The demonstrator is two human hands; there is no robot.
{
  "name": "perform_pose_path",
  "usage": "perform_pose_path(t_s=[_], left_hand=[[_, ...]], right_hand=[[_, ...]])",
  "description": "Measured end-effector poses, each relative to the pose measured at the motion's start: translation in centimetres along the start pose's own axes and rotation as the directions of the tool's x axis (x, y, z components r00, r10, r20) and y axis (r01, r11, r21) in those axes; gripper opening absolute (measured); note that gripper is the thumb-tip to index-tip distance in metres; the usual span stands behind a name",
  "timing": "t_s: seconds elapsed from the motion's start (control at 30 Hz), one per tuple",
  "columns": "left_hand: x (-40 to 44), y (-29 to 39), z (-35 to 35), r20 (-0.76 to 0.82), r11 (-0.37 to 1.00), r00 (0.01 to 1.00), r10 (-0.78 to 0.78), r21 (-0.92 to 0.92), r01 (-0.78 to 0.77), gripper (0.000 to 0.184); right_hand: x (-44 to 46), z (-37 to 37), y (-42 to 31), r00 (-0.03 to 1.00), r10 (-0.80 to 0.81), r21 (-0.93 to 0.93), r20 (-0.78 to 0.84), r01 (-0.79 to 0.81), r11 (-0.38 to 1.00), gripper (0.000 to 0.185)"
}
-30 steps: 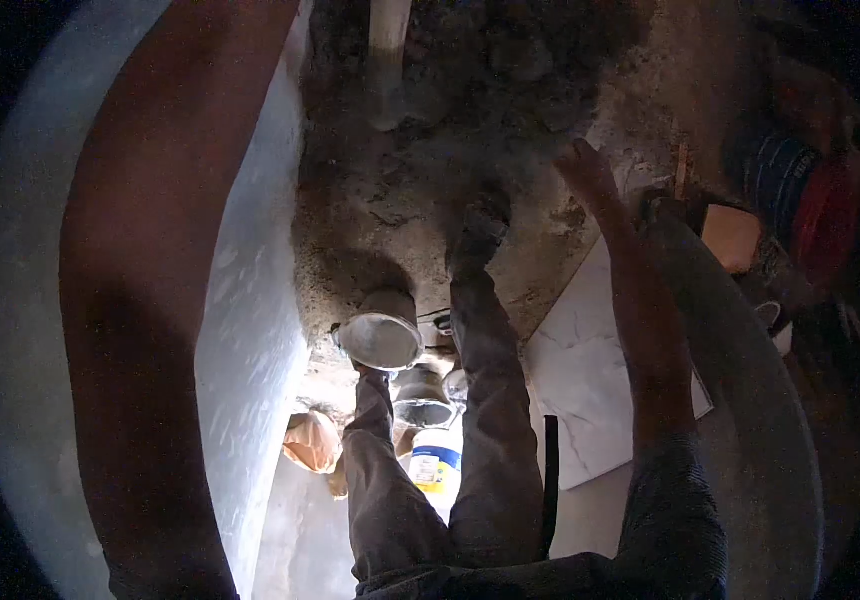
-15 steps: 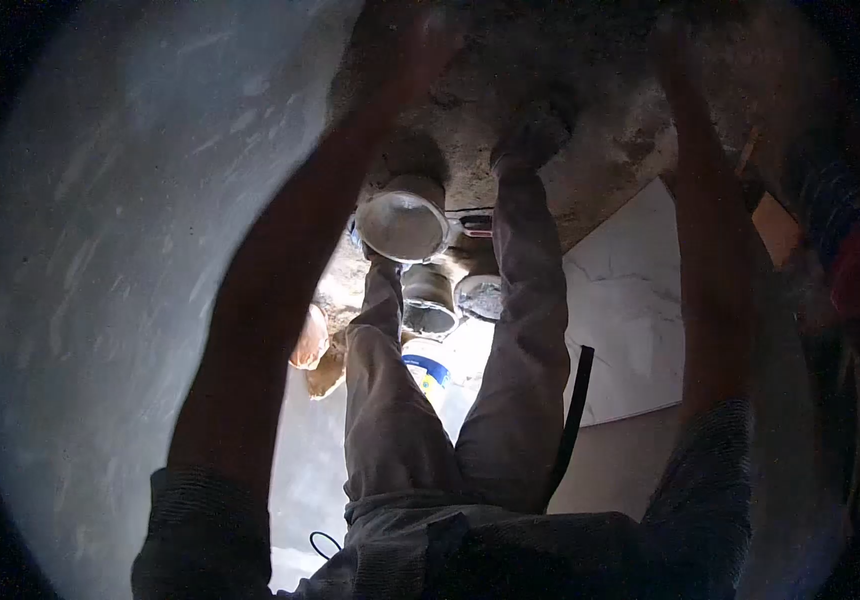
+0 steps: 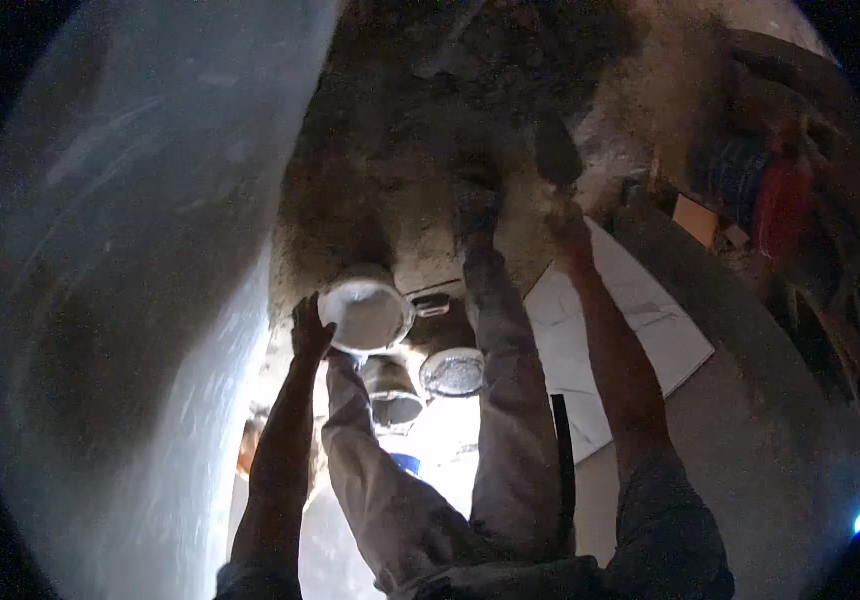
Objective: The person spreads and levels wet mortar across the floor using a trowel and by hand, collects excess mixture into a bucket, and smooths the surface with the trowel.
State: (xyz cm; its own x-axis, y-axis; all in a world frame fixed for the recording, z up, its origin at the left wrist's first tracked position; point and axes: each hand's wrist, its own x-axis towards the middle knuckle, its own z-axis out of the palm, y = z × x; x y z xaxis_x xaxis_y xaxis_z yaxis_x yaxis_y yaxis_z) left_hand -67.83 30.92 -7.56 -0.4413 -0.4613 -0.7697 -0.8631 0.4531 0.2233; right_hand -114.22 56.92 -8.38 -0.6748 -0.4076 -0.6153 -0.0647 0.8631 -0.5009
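My left hand (image 3: 312,330) is at the left edge of a round bucket (image 3: 363,312) with a pale inside. Its fingers and thumb are spread apart; whether they touch the rim I cannot tell. Farther forward on the right, my right hand (image 3: 567,228) is closed around the handle of what looks like a trowel (image 3: 557,150). The trowel's dark, pointed blade extends away from me above the dim floor.
A grey wall (image 3: 130,280) rises on the left. Near my legs are a second bucket (image 3: 393,398), a round container of grey material (image 3: 453,373) and a small framed object (image 3: 431,305). A white marbled slab (image 3: 640,320) lies right. Red and dark items (image 3: 783,205) sit beyond.
Both arms have drawn back from far forward. My left hand has come down beside the bucket, and the trowel in my right hand now shows. The view has also shifted.
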Motion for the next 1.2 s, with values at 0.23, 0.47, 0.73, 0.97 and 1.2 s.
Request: perform_pose_path(t_s=[0.23, 0.47, 0.73, 0.97, 1.2], left_hand=[[8.5, 0.6, 4.5, 0.357, 0.957, 0.932, 0.056, 0.247, -0.152, 0.063], [8.3, 4.3, 1.6, 0.129, 0.981, 0.973, 0.190, -0.053, -0.185, 0.045], [15.9, 19.9, -7.6, -0.244, 0.951, 0.970, -0.021, -0.303, -0.056, 0.060], [21.1, 28.1, -8.3, -0.144, 0.765, 0.958, -0.249, -0.636, 0.103, 0.054], [24.2, 32.1, -5.9, 0.066, 0.194, 0.968, -0.242, -0.974, 0.115, 0.051]], right_hand=[[11.2, -1.2, 15.3, 0.999, -0.006, -0.577, -0.040, -0.018, 0.817, 0.065], [21.7, -14.2, 13.1, 0.990, -0.025, 0.530, -0.138, 0.095, 0.842, 0.056], [26.9, -19.3, 6.3, 0.895, -0.435, -0.593, -0.099, 0.298, 0.748, 0.047], [36.3, -13.1, 12.6, 0.772, -0.621, -0.587, -0.136, 0.443, 0.678, 0.061], [24.7, -5.4, 5.5, 0.937, -0.333, -0.563, 0.108, 0.334, 0.756, 0.077]])
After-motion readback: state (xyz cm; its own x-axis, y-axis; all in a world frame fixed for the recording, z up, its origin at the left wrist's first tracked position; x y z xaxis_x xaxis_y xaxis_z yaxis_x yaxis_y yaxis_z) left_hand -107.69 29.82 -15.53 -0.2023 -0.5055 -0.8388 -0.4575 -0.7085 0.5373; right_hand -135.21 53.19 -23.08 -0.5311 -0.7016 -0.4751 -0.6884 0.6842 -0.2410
